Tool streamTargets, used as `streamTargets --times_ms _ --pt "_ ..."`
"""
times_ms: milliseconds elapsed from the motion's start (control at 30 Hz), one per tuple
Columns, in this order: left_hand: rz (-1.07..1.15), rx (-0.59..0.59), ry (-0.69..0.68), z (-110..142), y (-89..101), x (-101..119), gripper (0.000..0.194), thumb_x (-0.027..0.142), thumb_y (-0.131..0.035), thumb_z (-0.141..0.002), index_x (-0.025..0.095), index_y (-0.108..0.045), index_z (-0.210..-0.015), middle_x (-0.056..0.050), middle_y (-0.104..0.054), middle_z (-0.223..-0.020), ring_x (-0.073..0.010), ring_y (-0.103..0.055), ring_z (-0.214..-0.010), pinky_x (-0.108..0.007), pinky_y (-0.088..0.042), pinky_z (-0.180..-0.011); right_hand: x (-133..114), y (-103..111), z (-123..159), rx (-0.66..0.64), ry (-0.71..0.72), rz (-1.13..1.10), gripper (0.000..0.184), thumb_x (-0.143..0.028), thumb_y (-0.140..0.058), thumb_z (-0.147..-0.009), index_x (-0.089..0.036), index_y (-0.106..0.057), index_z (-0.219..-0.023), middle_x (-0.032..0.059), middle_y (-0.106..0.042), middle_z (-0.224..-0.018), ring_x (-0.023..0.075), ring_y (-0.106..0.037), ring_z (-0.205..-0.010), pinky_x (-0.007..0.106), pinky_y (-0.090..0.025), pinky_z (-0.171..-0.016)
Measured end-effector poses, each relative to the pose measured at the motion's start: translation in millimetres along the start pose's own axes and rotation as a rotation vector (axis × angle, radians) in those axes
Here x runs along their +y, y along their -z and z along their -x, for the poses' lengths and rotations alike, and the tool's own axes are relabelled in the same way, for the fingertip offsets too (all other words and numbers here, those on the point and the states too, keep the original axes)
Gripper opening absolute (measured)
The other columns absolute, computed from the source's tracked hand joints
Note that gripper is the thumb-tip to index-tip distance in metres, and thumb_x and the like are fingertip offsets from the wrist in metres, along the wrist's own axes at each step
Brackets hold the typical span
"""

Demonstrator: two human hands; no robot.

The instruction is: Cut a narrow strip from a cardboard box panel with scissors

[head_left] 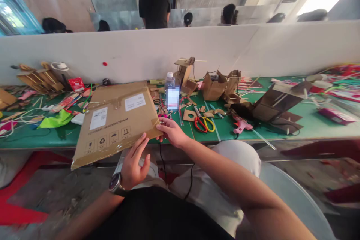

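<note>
A flattened brown cardboard box (112, 120) with white labels lies tilted over the front edge of the green table (309, 127). My right hand (171, 131) pinches its near right corner, thumb on top. My left hand (133, 165), a watch on the wrist, sits just below the box's near edge with the fingers apart and stretched up toward the cardboard, holding nothing. My knees in light trousers are below.
Red-and-yellow scissors (204, 123), a pink glue gun (241, 124), a water bottle (169, 80), a phone (172, 98) and several cardboard models and scraps litter the table. A white partition runs behind it, with a person in black standing beyond. A red stool is at the lower left.
</note>
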State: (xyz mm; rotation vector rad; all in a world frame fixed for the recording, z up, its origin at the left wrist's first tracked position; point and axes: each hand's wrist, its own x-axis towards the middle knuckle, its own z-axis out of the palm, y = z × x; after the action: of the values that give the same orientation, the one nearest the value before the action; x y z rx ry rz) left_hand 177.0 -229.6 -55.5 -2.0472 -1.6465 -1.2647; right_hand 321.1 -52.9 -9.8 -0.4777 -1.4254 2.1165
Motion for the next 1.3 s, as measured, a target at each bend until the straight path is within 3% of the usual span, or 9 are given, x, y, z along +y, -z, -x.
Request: streamTargets --times_ms 133,233,333,400,533,733,1033,1167,1300 --pt "0.226 0.020 -0.029 7.0 -1.4 2.2 0.059 0.012 -0.063 -0.096 0.025 -0.056 -0.153 -0.014 -0.068 -0.147 -0.0329 -0.065 -0.136 -0.052 -0.056 -0.113 -12.0 8.2 3.1 0.022 0.063 -0.038 0.041 -0.041 -0.085 -0.081 -0.020 -0.064 -0.109 -0.0025 -0.070 -0.078 0.0117 -0.066 -0.053 0.019 -0.049 -0.042" --pt "0.593 -0.048 0.288 12.3 -7.8 -4.3 0.046 0.031 -0.069 -0.100 0.024 -0.063 -0.145 -0.015 -0.076 -0.128 -0.0302 -0.074 -0.115 -0.047 -0.061 -0.101 -22.0 15.2 5.9 0.027 0.069 0.010 0.043 -0.041 -0.083 -0.085 -0.022 -0.063 -0.118 -0.0027 -0.070 -0.081 0.0117 -0.067 -0.054 0.019 -0.048 -0.043" --pt "1.076 -0.052 0.583 6.9 -17.6 -23.0 0.062 0.062 -0.070 -0.096 0.020 -0.066 -0.141 -0.015 -0.079 -0.111 -0.0291 -0.078 -0.096 -0.043 -0.065 -0.085 -23.1 18.9 7.2 0.016 0.072 0.092 0.045 -0.043 -0.081 -0.088 -0.025 -0.060 -0.123 -0.0024 -0.071 -0.086 0.0122 -0.069 -0.057 0.019 -0.049 -0.044" --pt "1.234 0.018 0.682 -0.6 -24.8 -38.9 0.062 0.072 -0.070 -0.090 0.016 -0.077 -0.117 -0.016 -0.082 -0.104 -0.0298 -0.079 -0.089 -0.044 -0.065 -0.080 -18.2 19.6 6.2 -0.012 0.070 0.151 0.044 -0.044 -0.079 -0.089 -0.025 -0.059 -0.123 -0.0021 -0.071 -0.088 0.0121 -0.069 -0.058 0.020 -0.050 -0.046" --pt "1.231 0.144 0.721 -14.9 -39.2 -64.3 0.045 0.063 -0.072 -0.094 0.020 -0.079 -0.106 -0.009 -0.083 -0.092 -0.0272 -0.079 -0.079 -0.042 -0.066 -0.073 -5.2 21.2 0.1 -0.038 0.054 0.292 0.045 -0.041 -0.073 -0.093 -0.023 -0.058 -0.131 -0.0007 -0.072 -0.090 0.0124 -0.069 -0.059 0.022 -0.053 -0.049" --pt "1.237 0.187 0.711 -26.8 -55.1 -83.9 0.041 0.062 -0.073 -0.093 0.021 -0.076 -0.102 -0.006 -0.082 -0.087 -0.0248 -0.078 -0.076 -0.041 -0.065 -0.071 -6.6 32.2 -2.7 0.184 0.074 0.598 0.044 -0.028 -0.067 -0.094 -0.015 -0.066 -0.135 0.0032 -0.072 -0.091 0.0126 -0.065 -0.061 0.023 -0.053 -0.050" --pt "1.164 0.023 0.697 -16.4 -56.2 -100.8 0.051 0.068 -0.071 -0.092 0.018 -0.077 -0.097 -0.008 -0.081 -0.089 -0.0217 -0.074 -0.075 -0.038 -0.062 -0.075 -9.3 39.0 0.2 0.287 0.127 0.781 0.045 -0.032 -0.064 -0.096 -0.017 -0.070 -0.138 0.0034 -0.075 -0.090 0.0114 -0.061 -0.056 0.024 -0.054 -0.054" --pt "1.105 -0.063 0.688 -16.3 -55.2 -103.1 0.058 0.075 -0.068 -0.090 0.018 -0.078 -0.094 -0.008 -0.081 -0.086 -0.0229 -0.073 -0.075 -0.041 -0.062 -0.081 -4.2 39.6 -4.9 0.328 0.107 0.823 0.041 -0.031 -0.064 -0.096 -0.014 -0.074 -0.132 0.0011 -0.072 -0.072 0.0135 -0.061 -0.050 0.025 -0.052 -0.051" --pt "1.029 -0.114 0.688 -16.6 -55.2 -102.9 0.064 0.079 -0.060 -0.092 0.017 -0.078 -0.093 -0.010 -0.081 -0.086 -0.0245 -0.075 -0.077 -0.043 -0.061 -0.085 -3.4 40.7 -8.5 0.378 0.119 0.851 0.033 -0.032 -0.066 -0.094 -0.015 -0.079 -0.119 0.0038 -0.077 -0.076 0.0156 -0.066 -0.056 0.027 -0.054 -0.056"
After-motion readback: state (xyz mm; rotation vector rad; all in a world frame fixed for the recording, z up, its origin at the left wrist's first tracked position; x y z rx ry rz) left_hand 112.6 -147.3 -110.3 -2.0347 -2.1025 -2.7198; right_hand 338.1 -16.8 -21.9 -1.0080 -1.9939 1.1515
